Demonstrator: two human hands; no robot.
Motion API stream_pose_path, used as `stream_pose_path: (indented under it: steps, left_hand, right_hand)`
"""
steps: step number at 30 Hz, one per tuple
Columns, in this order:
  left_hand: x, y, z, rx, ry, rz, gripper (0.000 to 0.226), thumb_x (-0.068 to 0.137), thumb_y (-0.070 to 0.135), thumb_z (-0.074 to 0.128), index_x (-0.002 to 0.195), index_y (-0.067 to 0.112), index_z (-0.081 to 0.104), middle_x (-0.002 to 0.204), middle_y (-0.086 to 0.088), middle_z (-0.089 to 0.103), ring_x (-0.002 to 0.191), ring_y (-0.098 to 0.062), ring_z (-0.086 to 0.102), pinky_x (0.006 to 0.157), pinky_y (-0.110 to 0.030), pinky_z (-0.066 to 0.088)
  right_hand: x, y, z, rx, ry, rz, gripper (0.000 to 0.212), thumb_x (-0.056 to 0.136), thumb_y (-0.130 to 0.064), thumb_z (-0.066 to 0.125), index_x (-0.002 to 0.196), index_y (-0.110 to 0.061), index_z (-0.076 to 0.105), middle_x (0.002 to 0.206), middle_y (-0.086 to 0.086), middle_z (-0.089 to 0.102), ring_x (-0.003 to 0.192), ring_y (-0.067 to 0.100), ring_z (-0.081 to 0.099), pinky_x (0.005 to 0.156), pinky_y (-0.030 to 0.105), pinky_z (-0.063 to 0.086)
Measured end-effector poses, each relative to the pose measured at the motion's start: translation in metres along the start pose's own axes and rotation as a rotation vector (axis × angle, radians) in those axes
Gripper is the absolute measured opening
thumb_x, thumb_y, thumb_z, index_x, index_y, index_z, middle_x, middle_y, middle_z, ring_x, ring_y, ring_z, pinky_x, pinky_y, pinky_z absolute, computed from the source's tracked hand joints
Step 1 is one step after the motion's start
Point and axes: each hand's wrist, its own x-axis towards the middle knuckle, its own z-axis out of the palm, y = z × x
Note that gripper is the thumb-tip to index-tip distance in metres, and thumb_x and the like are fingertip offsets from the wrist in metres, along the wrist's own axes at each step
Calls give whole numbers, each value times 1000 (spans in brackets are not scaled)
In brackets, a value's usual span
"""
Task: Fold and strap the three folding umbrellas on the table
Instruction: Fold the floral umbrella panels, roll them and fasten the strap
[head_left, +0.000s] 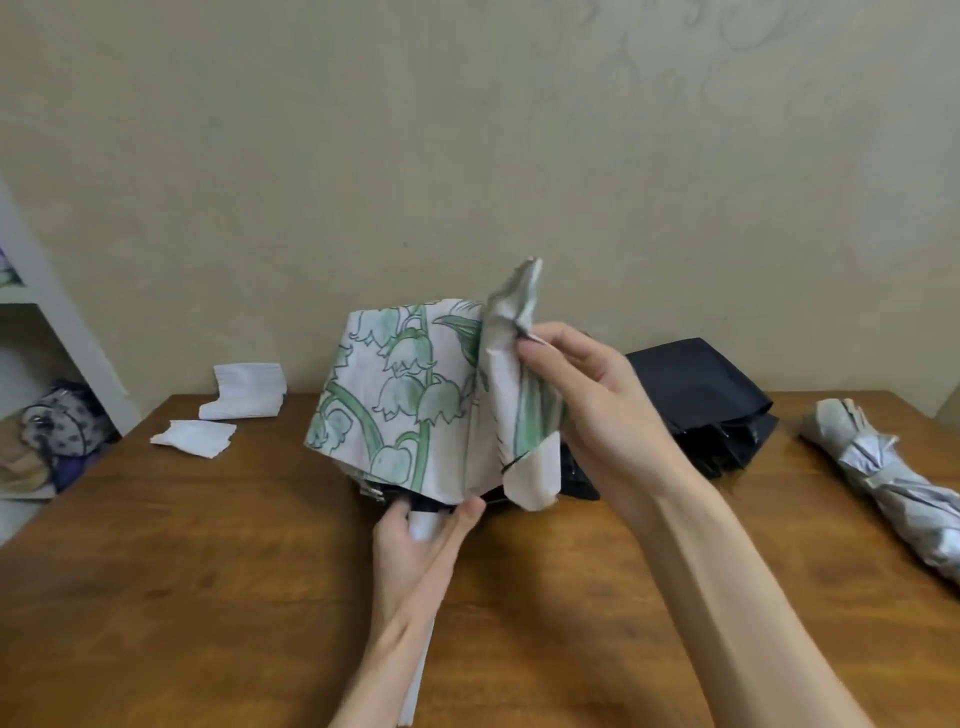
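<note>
One floral umbrella (400, 395) between left hand (421, 540) and right hand (587, 395)

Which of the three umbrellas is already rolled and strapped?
The silver umbrella at the far right, wound tight and strapped. The floral umbrella and black umbrella hang loose.

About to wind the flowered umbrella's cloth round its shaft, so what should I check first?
1. Base grip: left hand holds the flowered umbrella at its lower end: ok.
2. Top grip: right hand pinches a cloth fold: ok.
3. Pleats lying flat: not ok, the cloth billows loose.
4. Strap found: cannot tell.
5. Finished silver umbrella rolled, bound, lying on the table: ok.
6. Waiting black umbrella folded: not ok, it lies loose behind.
</note>
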Motion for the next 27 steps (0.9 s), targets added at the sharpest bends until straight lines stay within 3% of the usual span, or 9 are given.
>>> stream_pose_path:
  steps: [2,4,7,10,13,15,21,23,27]
  left_hand:
    - [-6,0,6,-3,-13,11,69,62,64,85,107,14,71,84,-13,72,98,-29,65,85,-75,49]
    - [-11,-1,9,4,-19,36,76,63,76,84,108,16,72,84,-13,70,87,-42,67,68,-70,51]
    - [-13,-3,10,-38,-13,34,80,63,86,76,94,14,66,50,2,51,40,-18,50,40,-33,37]
    - [-15,1,14,-113,-4,-8,54,76,67,70,83,14,61,54,3,48,43,-13,38,39,-22,31]
    - [-18,4,16,-216,15,-45,49,83,56,71,76,12,50,64,-9,36,50,-16,29,40,-24,23]
    - [-20,7,15,-262,19,-57,42,89,48,69,75,14,51,68,-10,32,52,-15,27,41,-25,21]
    - [-22,6,14,-238,4,-25,40,88,49,70,81,12,57,64,-11,41,50,-14,32,42,-25,24]
    - [-21,5,14,-183,7,12,43,82,52,71,78,12,55,57,-2,51,45,-12,39,41,-22,30]
    - [-20,-1,15,-110,8,52,42,86,49,73,69,18,50,51,5,49,45,-14,41,46,-28,33]
  right_hand:
    - [-2,6,18,-15,-32,8,23,110,-21,59,120,-11,77,118,10,77,110,17,68,101,35,52]
    - [-4,12,32,-116,-72,33,31,112,-26,54,125,-10,77,123,4,78,112,1,69,97,13,50]
    - [-1,24,41,-312,-183,77,46,115,-40,39,130,-18,76,130,-14,75,116,-19,60,95,-3,38]
    - [2,41,39,-449,-168,-40,33,114,-15,46,134,-14,73,132,-11,73,128,-7,60,114,18,44]
    - [1,54,34,-549,27,-243,33,101,2,61,123,-17,75,121,-8,73,118,9,66,100,29,55]
    - [2,61,31,-641,162,-266,31,97,-15,76,126,-25,71,122,-11,64,118,9,60,98,29,50]
    - [0,68,35,-625,150,16,101,85,-64,80,163,-48,19,149,-19,26,143,7,36,120,39,40]
    - [-2,64,41,-626,139,-30,98,88,-66,76,161,-58,11,148,-21,20,142,8,32,117,35,38]
    - [-4,62,50,-835,164,-165,70,99,-54,65,157,-63,29,171,-8,1,162,21,3,128,52,25]
